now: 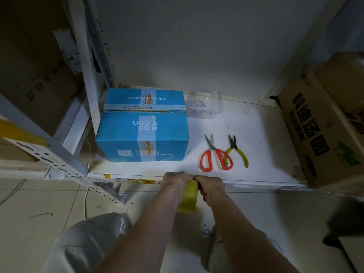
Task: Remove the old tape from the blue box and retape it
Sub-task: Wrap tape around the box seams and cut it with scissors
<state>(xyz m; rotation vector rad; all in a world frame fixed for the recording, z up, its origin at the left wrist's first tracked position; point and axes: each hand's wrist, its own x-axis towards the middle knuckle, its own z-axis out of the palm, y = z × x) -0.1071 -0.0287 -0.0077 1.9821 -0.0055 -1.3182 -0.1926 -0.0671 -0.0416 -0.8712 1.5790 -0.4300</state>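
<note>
at shelf edge, both hands' fingers curl round yellow tape roll [188, 196]; i judge they're finding its end; next, blue cardboard box [142, 134].

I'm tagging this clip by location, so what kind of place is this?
Probably a storeroom or stockroom: metal shelving with slotted posts, cardboard cartons stacked at the sides, and a blue box on a scuffed white shelf beside scissors and pliers.

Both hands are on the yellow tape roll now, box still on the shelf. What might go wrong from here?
Old tape still crosses the blue box, so new tape may go over it. The tape roll, gripped by left hand and right hand, is off the shelf edge and could drop.
</note>
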